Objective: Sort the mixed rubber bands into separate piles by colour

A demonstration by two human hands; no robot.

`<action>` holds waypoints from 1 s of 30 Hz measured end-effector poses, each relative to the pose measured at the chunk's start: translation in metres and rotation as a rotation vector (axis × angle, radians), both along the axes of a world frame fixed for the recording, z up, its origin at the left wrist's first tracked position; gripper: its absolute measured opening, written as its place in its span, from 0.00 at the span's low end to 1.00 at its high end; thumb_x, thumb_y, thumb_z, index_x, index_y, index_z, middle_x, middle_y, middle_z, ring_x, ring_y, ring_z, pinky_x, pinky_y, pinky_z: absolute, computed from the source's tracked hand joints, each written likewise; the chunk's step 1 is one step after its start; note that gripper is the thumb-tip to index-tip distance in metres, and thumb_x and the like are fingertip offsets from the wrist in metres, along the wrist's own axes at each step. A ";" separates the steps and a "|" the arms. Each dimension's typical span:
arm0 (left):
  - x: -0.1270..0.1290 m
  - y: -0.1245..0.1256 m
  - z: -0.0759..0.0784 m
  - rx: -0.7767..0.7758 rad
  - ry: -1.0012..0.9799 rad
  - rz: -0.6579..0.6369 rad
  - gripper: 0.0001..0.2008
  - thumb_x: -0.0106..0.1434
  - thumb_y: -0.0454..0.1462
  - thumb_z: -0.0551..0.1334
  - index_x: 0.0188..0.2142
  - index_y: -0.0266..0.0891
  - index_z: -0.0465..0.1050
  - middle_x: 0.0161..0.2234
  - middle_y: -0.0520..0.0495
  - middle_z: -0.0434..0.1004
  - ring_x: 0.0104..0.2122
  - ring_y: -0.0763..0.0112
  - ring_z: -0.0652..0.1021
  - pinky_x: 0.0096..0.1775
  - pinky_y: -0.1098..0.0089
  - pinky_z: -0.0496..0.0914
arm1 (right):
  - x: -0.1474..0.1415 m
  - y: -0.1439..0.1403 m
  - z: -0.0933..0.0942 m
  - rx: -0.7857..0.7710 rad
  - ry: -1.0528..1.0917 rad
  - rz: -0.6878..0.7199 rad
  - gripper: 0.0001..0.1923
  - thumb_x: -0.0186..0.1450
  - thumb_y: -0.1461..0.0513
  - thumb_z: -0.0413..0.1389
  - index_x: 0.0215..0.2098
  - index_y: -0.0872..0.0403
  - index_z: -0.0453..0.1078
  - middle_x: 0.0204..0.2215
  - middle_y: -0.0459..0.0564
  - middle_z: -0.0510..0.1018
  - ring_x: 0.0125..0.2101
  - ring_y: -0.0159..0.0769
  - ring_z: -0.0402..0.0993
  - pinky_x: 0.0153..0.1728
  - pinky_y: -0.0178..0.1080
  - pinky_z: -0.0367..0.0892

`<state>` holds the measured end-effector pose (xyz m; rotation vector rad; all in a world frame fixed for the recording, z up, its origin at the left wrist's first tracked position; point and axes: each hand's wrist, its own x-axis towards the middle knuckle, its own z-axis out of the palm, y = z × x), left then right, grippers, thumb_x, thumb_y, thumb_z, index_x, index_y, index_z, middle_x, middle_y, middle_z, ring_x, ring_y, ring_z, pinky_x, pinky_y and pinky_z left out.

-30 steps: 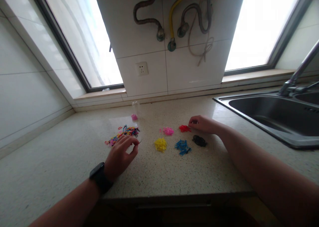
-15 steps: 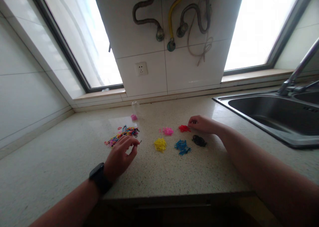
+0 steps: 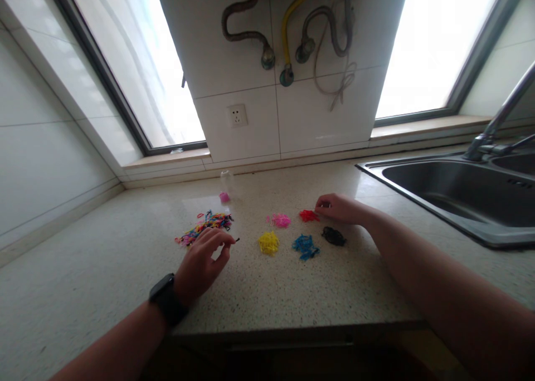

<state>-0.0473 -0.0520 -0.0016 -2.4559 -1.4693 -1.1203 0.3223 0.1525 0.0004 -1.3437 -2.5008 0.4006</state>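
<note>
While the left hand [image 3: 200,264] pinches a small dark band [image 3: 234,240] beside the mixed pile [image 3: 204,225], carry it low across the table [image 3: 292,292] to the black pile [image 3: 333,236], where the loosely curled right hand [image 3: 340,208] rests near the red pile [image 3: 308,215].

Speckled worktop [image 3: 292,292] is loaded with a mixed band heap [image 3: 204,225], plus pink [image 3: 281,220], red [image 3: 308,215], yellow [image 3: 269,242], blue [image 3: 306,246], black [image 3: 333,236] piles.

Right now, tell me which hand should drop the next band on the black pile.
Left, probably. The left hand pinches a small dark band at its fingertips, beside the mixed pile. The right hand rests nearer the black pile, by the red pile.
</note>
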 end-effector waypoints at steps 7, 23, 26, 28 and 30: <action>0.000 0.000 0.002 -0.009 0.023 -0.001 0.07 0.66 0.31 0.57 0.39 0.42 0.71 0.38 0.47 0.74 0.40 0.66 0.73 0.44 0.61 0.70 | 0.000 -0.001 0.002 -0.011 -0.011 0.003 0.16 0.64 0.51 0.54 0.38 0.52 0.77 0.34 0.52 0.82 0.32 0.38 0.75 0.32 0.37 0.64; 0.000 0.001 -0.002 0.007 0.000 0.018 0.08 0.65 0.31 0.59 0.43 0.41 0.73 0.41 0.44 0.75 0.41 0.65 0.75 0.39 0.63 0.73 | 0.000 0.001 0.000 -0.002 -0.016 -0.006 0.16 0.64 0.51 0.54 0.38 0.53 0.77 0.34 0.52 0.81 0.32 0.38 0.75 0.31 0.37 0.63; 0.001 0.000 -0.001 0.003 -0.005 0.005 0.10 0.66 0.31 0.59 0.45 0.41 0.74 0.42 0.44 0.76 0.40 0.65 0.75 0.37 0.65 0.73 | 0.000 0.001 0.000 -0.009 -0.017 -0.007 0.16 0.64 0.51 0.54 0.38 0.53 0.77 0.34 0.52 0.82 0.32 0.38 0.75 0.31 0.37 0.63; 0.002 0.000 -0.001 0.004 -0.006 -0.010 0.12 0.66 0.31 0.58 0.46 0.42 0.74 0.43 0.43 0.76 0.41 0.65 0.76 0.36 0.65 0.74 | 0.000 0.001 0.001 -0.011 -0.019 -0.007 0.16 0.64 0.51 0.54 0.38 0.53 0.77 0.34 0.52 0.82 0.32 0.38 0.75 0.31 0.37 0.63; 0.003 0.000 -0.001 0.012 0.000 -0.022 0.14 0.66 0.30 0.58 0.48 0.42 0.74 0.44 0.43 0.76 0.42 0.65 0.76 0.37 0.65 0.75 | 0.000 0.001 0.000 -0.013 -0.020 -0.006 0.16 0.64 0.51 0.54 0.38 0.52 0.77 0.34 0.52 0.81 0.32 0.38 0.75 0.31 0.37 0.63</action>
